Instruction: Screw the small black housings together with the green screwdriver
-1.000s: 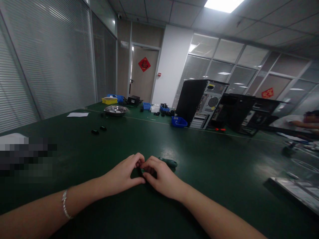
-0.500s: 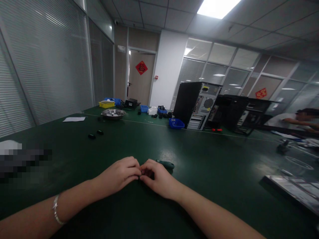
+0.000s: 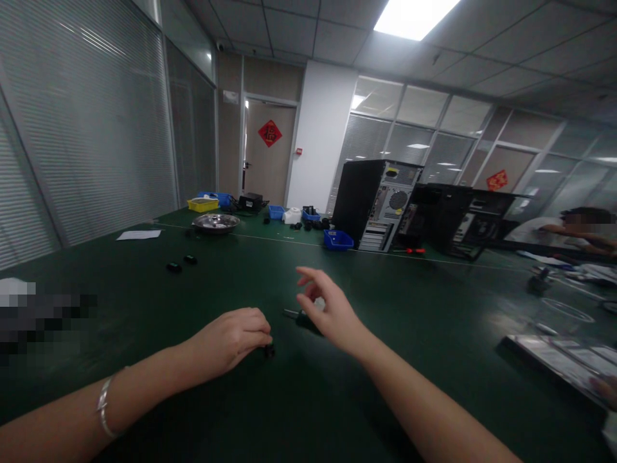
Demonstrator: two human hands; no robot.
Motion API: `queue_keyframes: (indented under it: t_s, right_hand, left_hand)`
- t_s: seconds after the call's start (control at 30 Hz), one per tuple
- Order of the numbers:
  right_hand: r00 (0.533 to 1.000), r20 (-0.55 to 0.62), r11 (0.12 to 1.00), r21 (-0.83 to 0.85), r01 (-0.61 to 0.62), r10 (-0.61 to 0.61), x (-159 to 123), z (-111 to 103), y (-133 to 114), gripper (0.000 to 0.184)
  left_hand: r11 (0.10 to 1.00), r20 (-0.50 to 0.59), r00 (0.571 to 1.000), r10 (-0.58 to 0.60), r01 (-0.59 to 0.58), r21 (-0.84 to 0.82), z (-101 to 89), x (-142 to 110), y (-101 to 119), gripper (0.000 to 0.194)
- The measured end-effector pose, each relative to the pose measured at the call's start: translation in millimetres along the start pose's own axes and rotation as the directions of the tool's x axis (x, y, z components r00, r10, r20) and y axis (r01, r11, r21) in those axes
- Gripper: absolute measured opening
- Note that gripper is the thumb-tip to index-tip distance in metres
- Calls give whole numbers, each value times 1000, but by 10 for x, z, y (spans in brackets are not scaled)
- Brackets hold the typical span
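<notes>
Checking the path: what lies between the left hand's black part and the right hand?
In the head view, a screwdriver: its shaft is nearer the black part, its handle partly hidden by the right hand.

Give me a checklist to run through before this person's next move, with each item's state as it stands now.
1. Small dark part at the left hand's fingertips: ok.
2. Right hand open, fingers spread: ok.
3. Screwdriver close to the right hand: ok, its shaft points away to the left.
4. Screwdriver gripped: not ok, the fingers are not closed round it.
5. Screwdriver tip suits the part: cannot tell, both are too small to read.
6. Nearer dark piece and farther dark piece apart from both hands: ok.
</notes>
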State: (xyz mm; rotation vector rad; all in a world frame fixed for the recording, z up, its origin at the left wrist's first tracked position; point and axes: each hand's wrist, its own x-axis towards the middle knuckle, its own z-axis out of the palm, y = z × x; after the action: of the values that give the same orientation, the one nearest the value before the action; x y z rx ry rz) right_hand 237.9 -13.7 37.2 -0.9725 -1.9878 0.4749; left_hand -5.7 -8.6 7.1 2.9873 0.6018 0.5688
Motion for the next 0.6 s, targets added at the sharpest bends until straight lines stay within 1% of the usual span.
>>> queue_keyframes:
  t_s: [0.03, 0.07, 0.13, 0.17, 0.27, 0.33, 0.47, 0.6]
  right_hand:
    - [994, -112, 1000, -6, 19, -20, 30, -59, 25, 50]
    - [985, -174, 1000, -22, 13, -16, 56, -108, 60, 52]
    - [967, -252, 999, -43, 13, -23, 87, -171, 153, 54]
    - [967, -253, 999, -46, 3, -15, 91, -183, 205, 54]
    - [982, -187, 998, -62, -12, 0, 76, -158, 333, 55]
    - [991, -133, 997, -82, -3, -8, 57, -117, 372, 55]
    - [1000, -28, 993, -115, 11, -14, 29, -52, 358, 54]
    - [999, 49, 986, -166, 11, -3, 5, -39, 355, 47]
  left_hand:
    - [1000, -10, 1000, 15, -15, 6, 7, -2, -6, 27]
    - [1000, -21, 999, 28, -28, 11, 13, -3, -10, 27]
    - [999, -38, 998, 43, -42, 23, 23, -3, -12, 26]
    - [999, -44, 998, 44, -43, 28, 27, -2, -11, 25]
    - [998, -59, 997, 48, -46, 45, 42, -3, -9, 24]
    - [997, -66, 996, 52, -48, 61, 58, -8, -13, 25]
    - [995, -91, 994, 67, -60, 80, 93, -29, -24, 27]
    - [991, -121, 987, 105, -94, 98, 109, -41, -33, 29]
